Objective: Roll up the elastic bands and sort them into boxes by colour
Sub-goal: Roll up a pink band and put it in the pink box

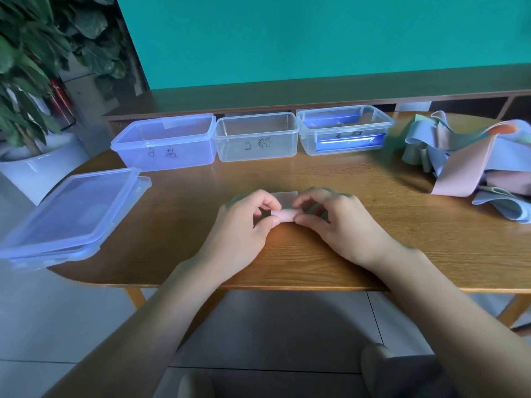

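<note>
Head view shows the sorting barely begun, as I judge it. Left to right: stacked lids (69, 214) overhang the desk's (431, 254) left edge; along the far edge stand three boxes, the left box (165, 142) and middle box (256, 137) looking empty, the right box (344, 133) holding something blue I cannot identify. A heap of bands (471, 159), blue and pink, lies unrolled at the far right corner, so most of the work is left.

Near the middle of the desk, the left hand (244, 225) and right hand (339, 222) curl round a pink band (286, 215), fingers bent close and pinching its two ends. It is nearly rolled, with a short flat tail lying on the desk beyond it.
</note>
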A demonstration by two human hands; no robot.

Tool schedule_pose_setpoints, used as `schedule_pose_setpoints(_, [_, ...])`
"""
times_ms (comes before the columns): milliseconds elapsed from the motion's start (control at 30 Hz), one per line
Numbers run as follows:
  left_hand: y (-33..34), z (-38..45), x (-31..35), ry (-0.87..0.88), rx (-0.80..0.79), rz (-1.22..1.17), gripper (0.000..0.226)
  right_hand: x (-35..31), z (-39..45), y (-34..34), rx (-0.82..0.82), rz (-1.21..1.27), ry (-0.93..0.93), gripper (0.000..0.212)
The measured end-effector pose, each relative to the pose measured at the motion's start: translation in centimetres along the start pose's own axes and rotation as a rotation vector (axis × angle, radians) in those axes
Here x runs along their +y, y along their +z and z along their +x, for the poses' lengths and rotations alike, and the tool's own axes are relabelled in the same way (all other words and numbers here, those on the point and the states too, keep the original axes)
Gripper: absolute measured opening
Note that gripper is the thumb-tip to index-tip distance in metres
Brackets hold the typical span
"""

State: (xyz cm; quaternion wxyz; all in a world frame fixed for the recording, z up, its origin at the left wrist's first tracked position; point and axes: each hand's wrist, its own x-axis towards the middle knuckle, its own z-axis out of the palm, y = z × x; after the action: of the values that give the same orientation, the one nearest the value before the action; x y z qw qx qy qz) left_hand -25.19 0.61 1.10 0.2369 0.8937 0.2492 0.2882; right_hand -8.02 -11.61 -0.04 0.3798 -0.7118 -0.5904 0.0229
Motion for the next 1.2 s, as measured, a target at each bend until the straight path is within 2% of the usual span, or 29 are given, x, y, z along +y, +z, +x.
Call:
schedule_pose_setpoints(200, [-0.4, -1.4, 0.2, 0.024, -0.046, 0.021, 0.009, -0.5, -1.7, -0.8, -0.044, 0.019, -0.037, 0.009])
schedule_pose_setpoints(333, [-0.4, -1.1, 0.0, 0.039, -0.001, 0.022, 0.01, 0.0, -1.3, -0.5, 0.004, -0.017, -0.019, 0.014])
schedule_pose_setpoints(533, [0.2, -0.6, -0.5, 0.032, -0.041, 0.09, 0.03, 0.4, -0.4, 0.1, 0.048, -0.081, -0.018, 0.014])
schedule_pose_setpoints(633, [0.5, -0.1, -0.7, 0.024, -0.054, 0.105, 0.029, 0.0, -0.1, 0.2, 0.082, 0.009, -0.011, 0.012])
schedule_pose_setpoints(767, [0.7, 0.4, -1.0, 0.021, -0.028, 0.104, 0.029, -0.6, 0.0, 0.2, 0.043, 0.07, -0.048, 0.006])
schedule_pose_setpoints(1000, [0.6, 0.6, -0.8, 0.097, 0.016, 0.021, 0.021, 0.1, 0.5, 0.5, 0.015, -0.035, -0.009, 0.021])
schedule_pose_setpoints(1200, [1.1, 1.1, -1.1, 0.096, -0.015, 0.09, 0.019, 0.4, 0.9, 0.7, 0.01, -0.071, -0.032, 0.027])
